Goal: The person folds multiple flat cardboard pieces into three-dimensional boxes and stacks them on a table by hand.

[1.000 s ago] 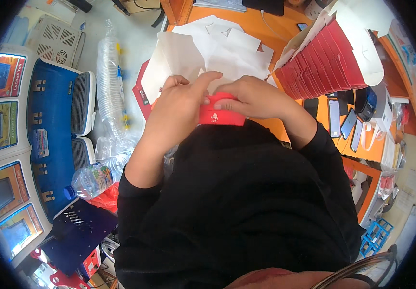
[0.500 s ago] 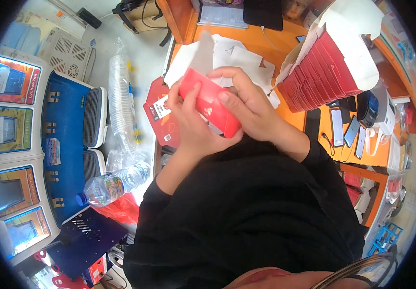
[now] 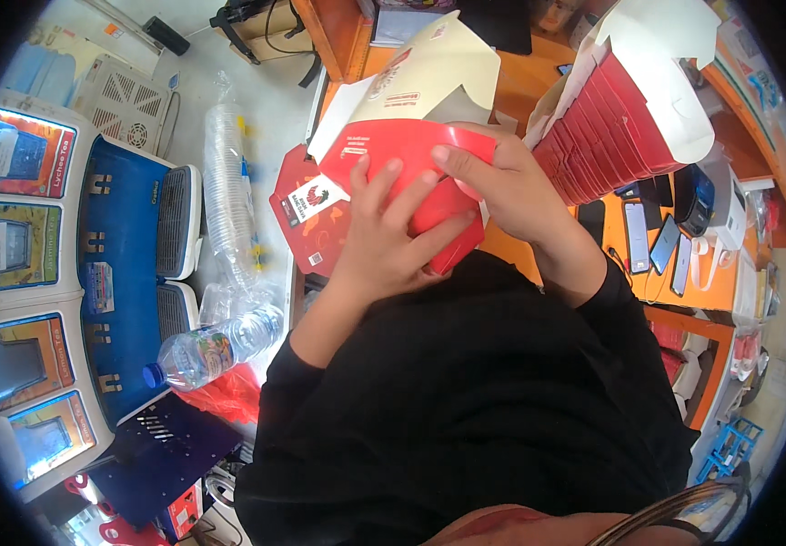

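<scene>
A partly folded red paper food carton [image 3: 411,141] is between my two hands, above the near edge of the orange table. Its wide cream flap [image 3: 443,77] with small print stands out at the far side. My left hand [image 3: 388,223] grips the carton from the near left, fingers spread across the red panel. On the right side my right hand [image 3: 507,177] pinches it, the thumb pressed on the red face. Its other fingers are partly hidden behind the carton. A flat red carton sheet [image 3: 307,237] with a white label lies just left of my left hand.
A tall stack of nested red cartons [image 3: 607,136] with white insides leans at the right. Several phones [image 3: 637,238] lie near it on the orange table [image 3: 511,241]. Leftward are a sleeve of clear cups [image 3: 229,182], a plastic bottle [image 3: 197,355] and a drink dispenser [image 3: 129,227].
The carton has turned in my hands: its wide red panel now faces up and the cream flap shows beyond it. My left fingers have spread over the panel; my right hand has shifted slightly right.
</scene>
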The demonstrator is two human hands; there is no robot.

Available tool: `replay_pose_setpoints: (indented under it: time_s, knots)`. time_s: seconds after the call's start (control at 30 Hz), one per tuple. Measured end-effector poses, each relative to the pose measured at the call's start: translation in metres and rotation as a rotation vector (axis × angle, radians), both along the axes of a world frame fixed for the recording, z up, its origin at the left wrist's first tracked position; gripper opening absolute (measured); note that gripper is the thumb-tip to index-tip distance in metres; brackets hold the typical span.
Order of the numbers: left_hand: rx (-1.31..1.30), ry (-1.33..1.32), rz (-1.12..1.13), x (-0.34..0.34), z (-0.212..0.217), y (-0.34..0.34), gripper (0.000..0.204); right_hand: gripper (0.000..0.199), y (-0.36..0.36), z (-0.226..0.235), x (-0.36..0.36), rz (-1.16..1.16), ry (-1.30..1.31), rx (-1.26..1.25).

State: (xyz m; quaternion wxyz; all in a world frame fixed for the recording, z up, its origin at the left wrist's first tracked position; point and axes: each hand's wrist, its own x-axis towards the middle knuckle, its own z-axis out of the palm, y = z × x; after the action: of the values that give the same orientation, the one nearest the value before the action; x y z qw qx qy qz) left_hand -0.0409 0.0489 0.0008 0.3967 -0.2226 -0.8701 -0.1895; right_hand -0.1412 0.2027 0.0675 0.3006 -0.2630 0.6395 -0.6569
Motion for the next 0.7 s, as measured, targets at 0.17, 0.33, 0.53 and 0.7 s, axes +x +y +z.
replay_pose_setpoints:
  time_s: [0.17,0.33,0.53,0.7]
  knots:
    - [0.302,-0.261,-0.135,0.007,0.020,-0.003,0.060,0.031,0.000,0.008,0.009,-0.088,-0.207,-0.060]
    - [0.217,-0.230,-0.065,0.012,0.022,-0.009,0.055,0.030,0.011,0.003,-0.011,-0.046,-0.026,-0.018]
    - [1.005,-0.180,-0.283,0.007,0.003,0.006,0.086,0.030,0.005,0.001,0.002,0.024,0.088,-0.021]
    - [0.893,-0.539,-0.363,0.008,0.001,-0.013,0.112,0.026,0.008,0.006,0.012,0.249,0.207,-0.040]
